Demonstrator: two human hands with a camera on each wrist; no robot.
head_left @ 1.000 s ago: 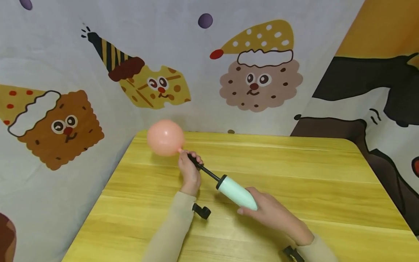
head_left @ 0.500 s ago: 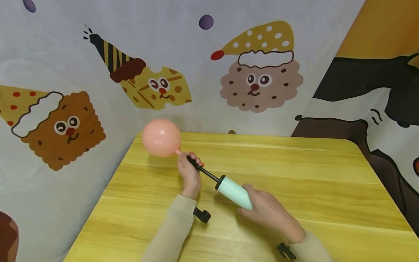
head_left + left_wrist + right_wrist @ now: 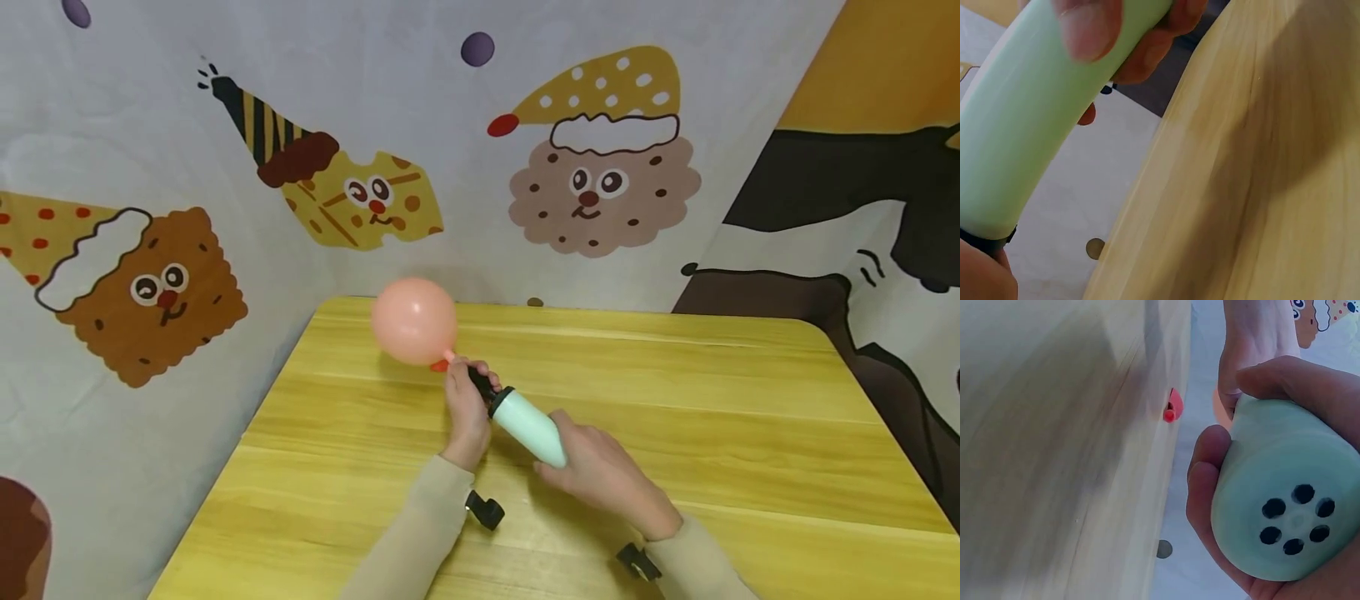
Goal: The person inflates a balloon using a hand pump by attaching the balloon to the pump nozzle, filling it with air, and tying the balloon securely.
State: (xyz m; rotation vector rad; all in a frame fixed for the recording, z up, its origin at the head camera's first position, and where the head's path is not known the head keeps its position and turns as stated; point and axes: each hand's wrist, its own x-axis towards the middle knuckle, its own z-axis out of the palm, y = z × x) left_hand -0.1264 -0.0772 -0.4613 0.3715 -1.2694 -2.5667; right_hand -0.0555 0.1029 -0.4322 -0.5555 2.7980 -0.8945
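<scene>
A round inflated peach balloon [image 3: 414,321] sits at the front end of a hand-held balloon pump [image 3: 528,427] with a pale green barrel and black fittings. My left hand [image 3: 467,408] grips the pump's black front part, right by the balloon's neck. Around the rear of the barrel my right hand [image 3: 603,471] is wrapped. In the right wrist view the barrel's end [image 3: 1297,519] shows a ring of several holes. The barrel's black collar lies close against my left hand, so hardly any of the rod shows. The nozzle is hidden.
Under both hands is a wood-grain table [image 3: 675,392]. A small red limp piece [image 3: 1173,406], possibly a deflated balloon, lies on it, partly behind the balloon in the head view. A cloth with cartoon prints [image 3: 480,167] hangs behind the table. Each sleeve carries a black wrist mount [image 3: 486,510].
The left hand and balloon have moved right while the right hand has come slightly left and up. The pump's barrel has closed up to the left hand, covering the black rod seen before.
</scene>
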